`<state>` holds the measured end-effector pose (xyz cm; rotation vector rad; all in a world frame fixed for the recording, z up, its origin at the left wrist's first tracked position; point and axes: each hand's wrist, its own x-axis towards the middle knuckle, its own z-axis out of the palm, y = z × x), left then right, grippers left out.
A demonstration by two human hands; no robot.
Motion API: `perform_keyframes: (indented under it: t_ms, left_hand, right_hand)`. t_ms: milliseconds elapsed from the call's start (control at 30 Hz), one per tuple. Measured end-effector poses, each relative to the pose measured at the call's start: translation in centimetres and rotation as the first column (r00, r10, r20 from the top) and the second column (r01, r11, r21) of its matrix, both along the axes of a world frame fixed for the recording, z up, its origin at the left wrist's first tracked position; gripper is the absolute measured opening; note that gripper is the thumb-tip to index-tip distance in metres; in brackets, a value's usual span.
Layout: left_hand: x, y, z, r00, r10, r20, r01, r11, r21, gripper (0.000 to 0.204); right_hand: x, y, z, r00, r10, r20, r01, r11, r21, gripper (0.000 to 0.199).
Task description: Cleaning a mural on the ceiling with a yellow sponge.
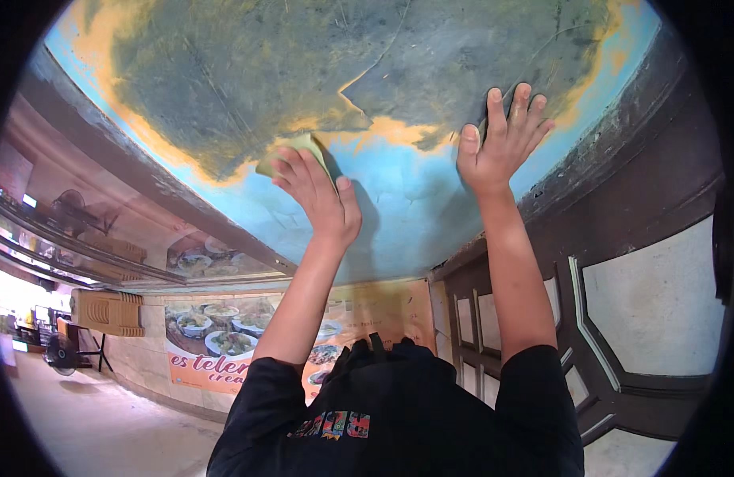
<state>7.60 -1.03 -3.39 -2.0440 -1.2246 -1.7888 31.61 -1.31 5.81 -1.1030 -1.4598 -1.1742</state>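
Observation:
My left hand (pixel 315 191) presses a yellow-green sponge (pixel 291 151) flat against a painted surface (pixel 398 207), with the fingers laid over the sponge. The surface is blue with yellow edges and a large worn grey-green patch (pixel 263 71). My right hand (pixel 502 139) lies further right on the same surface, palm down and fingers spread, at the rim of the grey-green patch. It holds nothing that I can make out. Both bare forearms reach up from black short sleeves at the lower edge.
A dark wooden panelled door (pixel 621 302) stands at the right. Below the painted surface hangs a poster with pictures of food bowls (pixel 224 342). At the left are stacked tan plastic items (pixel 104 312), a standing fan (pixel 62 355) and a pale floor (pixel 96 421).

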Motion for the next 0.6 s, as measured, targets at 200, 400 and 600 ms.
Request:
perform_keyframes:
  t_ms: [200,400,600]
  left_hand:
    - [-3.5,0.6,4.7,0.993,0.074,0.088,-0.080,0.994,0.071,0.061]
    - [-1.8,0.2,-1.0,0.991,0.084,0.108,-0.087,0.996,0.026,0.062]
    - [0.0,0.9,2.4,0.998,0.044,-0.049,-0.039,0.996,0.080,0.065]
  right_hand:
    - [0.6,-0.2,-0.2,1.000,-0.005,-0.004,0.005,1.000,-0.003,0.052]
    - [0.0,0.4,0.1,0.998,0.046,-0.040,-0.044,0.998,0.050,0.049]
    - [0.0,0.1,-0.2,1.000,-0.014,-0.011,0.014,1.000,-0.003,0.052]
